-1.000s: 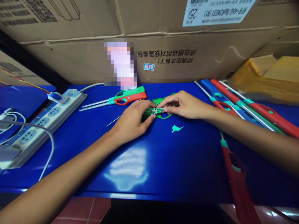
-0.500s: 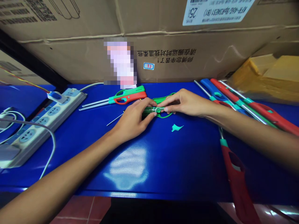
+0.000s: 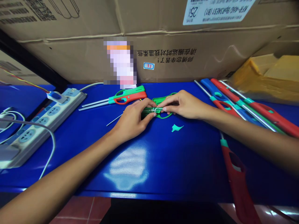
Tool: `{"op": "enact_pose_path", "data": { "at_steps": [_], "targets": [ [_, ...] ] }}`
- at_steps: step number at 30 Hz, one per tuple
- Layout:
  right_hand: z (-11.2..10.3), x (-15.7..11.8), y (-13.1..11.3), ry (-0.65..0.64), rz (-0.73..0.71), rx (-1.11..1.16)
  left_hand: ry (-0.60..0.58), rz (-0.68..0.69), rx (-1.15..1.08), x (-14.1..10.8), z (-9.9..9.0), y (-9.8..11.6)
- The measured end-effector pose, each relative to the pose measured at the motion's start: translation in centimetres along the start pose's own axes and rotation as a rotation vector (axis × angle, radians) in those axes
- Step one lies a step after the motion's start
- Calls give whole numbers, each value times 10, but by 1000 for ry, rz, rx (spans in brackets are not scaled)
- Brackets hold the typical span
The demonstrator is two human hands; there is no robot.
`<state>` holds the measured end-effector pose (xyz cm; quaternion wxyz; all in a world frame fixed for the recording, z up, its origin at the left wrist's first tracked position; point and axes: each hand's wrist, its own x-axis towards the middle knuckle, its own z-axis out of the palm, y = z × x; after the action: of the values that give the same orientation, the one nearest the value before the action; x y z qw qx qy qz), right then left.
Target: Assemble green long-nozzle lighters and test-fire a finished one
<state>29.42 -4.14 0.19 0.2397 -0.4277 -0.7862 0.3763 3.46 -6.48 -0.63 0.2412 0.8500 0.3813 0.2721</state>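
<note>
A green lighter casing (image 3: 165, 115), its inside parts showing, lies between my two hands on the blue table. My left hand (image 3: 137, 116) is closed round its left part, thumb along the near side. With finger and thumb together, my right hand (image 3: 178, 104) pinches at the casing's inner parts, where a thin white wire (image 3: 155, 109) shows. Another green casing piece (image 3: 160, 100) lies just behind. A screwdriver's thin metal shaft (image 3: 114, 120) pokes out left of my left hand. Nearer to me rests a small teal trigger piece (image 3: 177, 128).
Two long-necked lighters (image 3: 127, 95), green and red, lie behind my left hand. Several more lighters (image 3: 268, 113) lie at the right; one red lighter (image 3: 237, 177) overhangs the front edge. A power strip (image 3: 44, 124) with cables stands left. Cardboard boxes (image 3: 168, 37) line the back.
My right hand has shifted very slightly to the left and its forearm has dropped a little. My left hand stays almost still on the casing.
</note>
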Motion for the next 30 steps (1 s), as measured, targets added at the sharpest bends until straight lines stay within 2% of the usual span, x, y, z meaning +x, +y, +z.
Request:
{"op": "enact_pose_path", "data": {
  "at_steps": [8,16,26,30],
  "targets": [
    [3,-1,3,8,-25,10,-2,-22,-33,0,-2,1],
    [7,-4,-4,36,-60,7,-2,-79,-177,3,-5,3],
    [11,-8,-9,74,-119,-27,-3,-111,-153,3,-5,0],
    [13,-7,-7,76,-133,-37,-23,-77,-123,3,-8,2]
  ]
}}
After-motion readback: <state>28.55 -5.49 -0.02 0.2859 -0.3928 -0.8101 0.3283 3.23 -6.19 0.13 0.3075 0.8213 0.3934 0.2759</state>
